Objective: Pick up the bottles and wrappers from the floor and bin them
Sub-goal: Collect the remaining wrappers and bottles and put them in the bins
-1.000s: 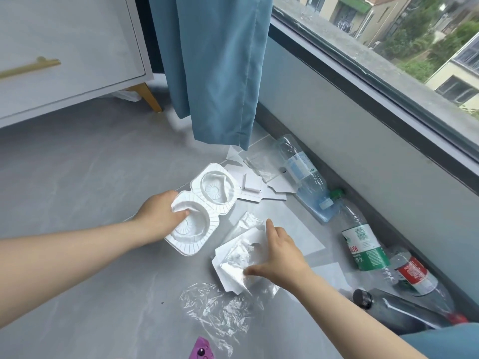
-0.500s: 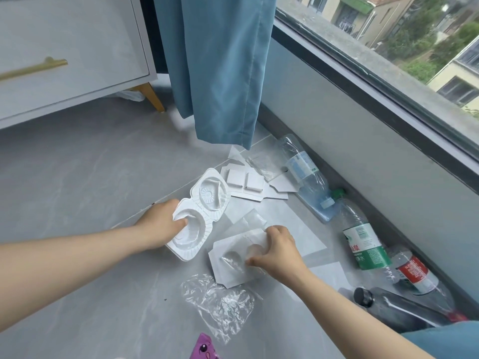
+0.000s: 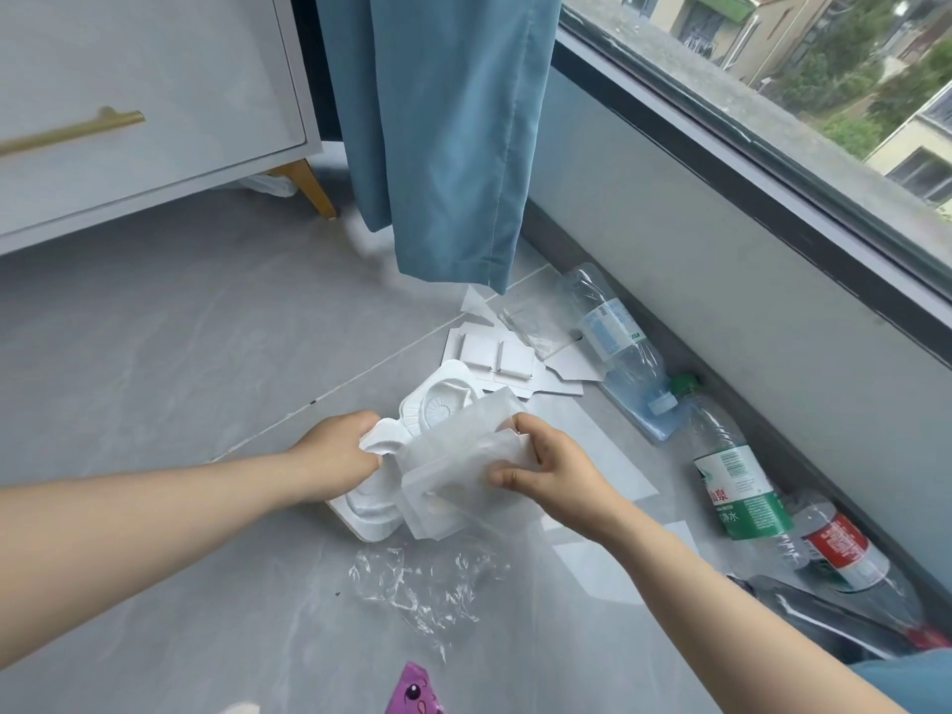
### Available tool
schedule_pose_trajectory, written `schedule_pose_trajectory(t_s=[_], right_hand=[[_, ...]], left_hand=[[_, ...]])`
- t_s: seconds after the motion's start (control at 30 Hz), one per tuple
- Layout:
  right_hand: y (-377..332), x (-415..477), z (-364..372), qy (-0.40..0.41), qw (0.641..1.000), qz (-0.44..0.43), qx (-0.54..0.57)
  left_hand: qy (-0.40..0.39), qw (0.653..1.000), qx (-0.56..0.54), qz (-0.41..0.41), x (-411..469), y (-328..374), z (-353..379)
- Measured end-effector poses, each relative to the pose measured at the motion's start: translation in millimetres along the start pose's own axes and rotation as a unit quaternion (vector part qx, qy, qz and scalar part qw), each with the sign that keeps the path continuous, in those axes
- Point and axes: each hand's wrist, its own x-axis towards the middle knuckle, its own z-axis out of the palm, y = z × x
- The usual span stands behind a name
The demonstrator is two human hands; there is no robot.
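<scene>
Grey floor (image 3: 154, 378); left hand (image 3: 335, 456) round tray (image 3: 438, 404), right hand (image 3: 551, 466) round wrappers (image 3: 453, 471)

Both forearms reach forward, left hand (image 3: 335, 456) and right hand (image 3: 559, 468) nearly meeting, fingers curled, gripping.

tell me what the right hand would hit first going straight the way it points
Likely the white moulded tray that the left hand grips: the right hand, pinching a white wrapper, points left toward it. Depth is unclear.
</scene>
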Motion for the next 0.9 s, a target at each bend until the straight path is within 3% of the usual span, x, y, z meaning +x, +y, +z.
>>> schedule_pose_trajectory(t_s=[0.2, 0.3, 0.5, 0.9], right_hand=[[1.7, 25.6, 2.4, -0.002, 0.989, 0.041, -0.14], [1.9, 33.7, 6.5, -0.002, 0.987, 0.066, -0.144], [-3.4, 39.8, 21.8, -0.061, 0.988, 0.028, -0.142], [-2.3, 49.8, 34.0, -0.042, 0.989, 0.005, -0.139]], left_hand=[[-0.055, 0.997, -0.037, -0.026, -3.4, 8.0, -2.0], [-0.055, 0.998, -0.032, -0.02, -3.0, 10.2, -2.4], [-0.062, 0.998, -0.004, -0.008, 3.6, 12.1, 0.3], [-0.03, 0.999, -0.034, -0.014, 10.9, 11.7, 9.2]])
